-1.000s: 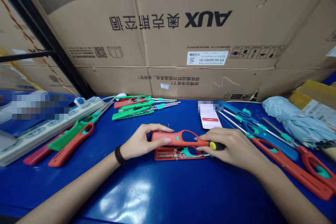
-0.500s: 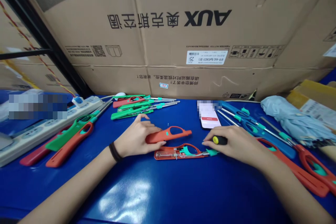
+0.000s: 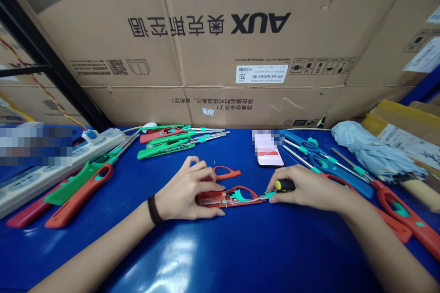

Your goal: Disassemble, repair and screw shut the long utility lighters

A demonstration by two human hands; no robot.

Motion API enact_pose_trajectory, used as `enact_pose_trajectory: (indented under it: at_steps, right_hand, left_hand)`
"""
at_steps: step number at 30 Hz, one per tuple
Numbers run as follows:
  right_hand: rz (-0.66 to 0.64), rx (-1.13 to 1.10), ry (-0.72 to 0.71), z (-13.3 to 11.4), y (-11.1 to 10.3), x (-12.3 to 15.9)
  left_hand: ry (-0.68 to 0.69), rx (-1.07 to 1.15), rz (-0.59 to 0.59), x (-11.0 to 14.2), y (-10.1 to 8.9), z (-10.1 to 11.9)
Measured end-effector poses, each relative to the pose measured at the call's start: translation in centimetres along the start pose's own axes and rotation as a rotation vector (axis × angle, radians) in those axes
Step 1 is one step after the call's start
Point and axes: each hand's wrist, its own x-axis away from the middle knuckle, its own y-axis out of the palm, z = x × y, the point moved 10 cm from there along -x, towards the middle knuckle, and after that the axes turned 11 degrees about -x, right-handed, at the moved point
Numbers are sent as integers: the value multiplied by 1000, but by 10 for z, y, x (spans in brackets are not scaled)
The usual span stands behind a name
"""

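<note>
An orange stick lighter, its casing opened, lies flat at the middle with the clear fuel tank, green trigger and wires showing. My left hand grips its handle end between thumb and fingers. The loose orange casing half lies just behind, partly hidden by my left fingers. In my right hand a screwdriver with a black and yellow handle is tucked against the palm; its shaft is hidden. My right thumb and fingertips pinch the green collar at the lighter's front end.
Several green and red opened lighters lie at the back. A phone stands behind my right hand, near blue lighters and a folded umbrella. A power strip and more lighters are at left. A cardboard box walls the back.
My left hand has let go of the loose casing half and moved down onto the opened lighter. My right fingertips have closed on the green collar. The view has shifted slightly right.
</note>
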Motion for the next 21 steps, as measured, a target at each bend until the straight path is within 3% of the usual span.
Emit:
enact_pose_trajectory:
  at_steps: [21]
  right_hand:
    - [31, 61, -46, -9, 0, -1]
  left_hand:
    - [46, 14, 36, 4, 8, 7]
